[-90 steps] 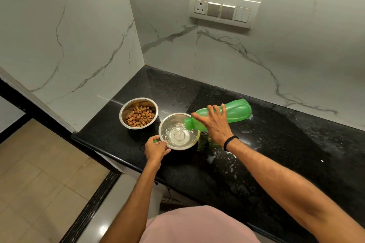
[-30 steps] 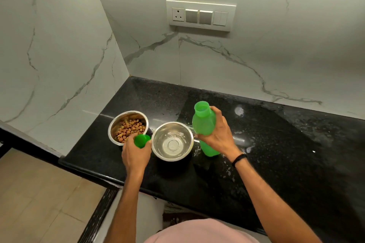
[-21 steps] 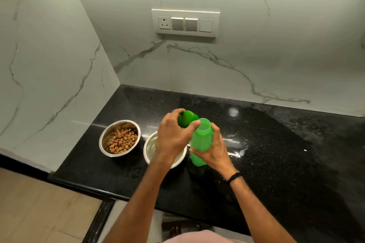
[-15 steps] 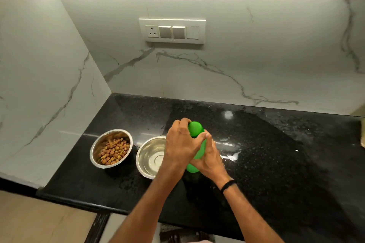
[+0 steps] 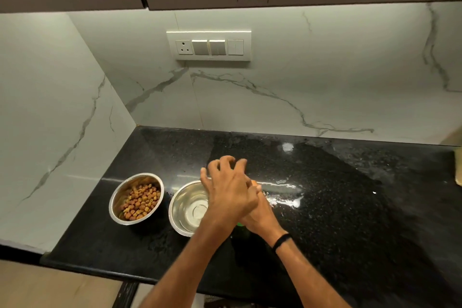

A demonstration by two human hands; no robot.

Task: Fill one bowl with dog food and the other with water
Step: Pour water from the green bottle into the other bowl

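Two steel bowls stand side by side on the black counter (image 5: 350,207). The left bowl (image 5: 111,204) holds brown dog food (image 5: 140,201). The right bowl (image 5: 181,210) has clear water in its bottom. Just right of it stands the green bottle (image 5: 240,224), of which only a sliver shows under my hands. My left hand (image 5: 228,190) is curled over the bottle's top, where the cap is hidden. My right hand (image 5: 261,216), with a black wristband, is wrapped around the bottle's body below it.
Spilled water (image 5: 285,199) glistens on the counter right of my hands. Marble walls meet in a corner behind the bowls, with a switch panel (image 5: 212,45) above and cabinets overhead. A yellowish object (image 5: 458,167) sits at the far right edge. The counter's front edge runs below the bowls.
The bottle was tipped back upright after pouring into the right bowl. My left hand brought the green cap from beside the bowls onto the bottle's mouth and now covers it. The view tilted upward.
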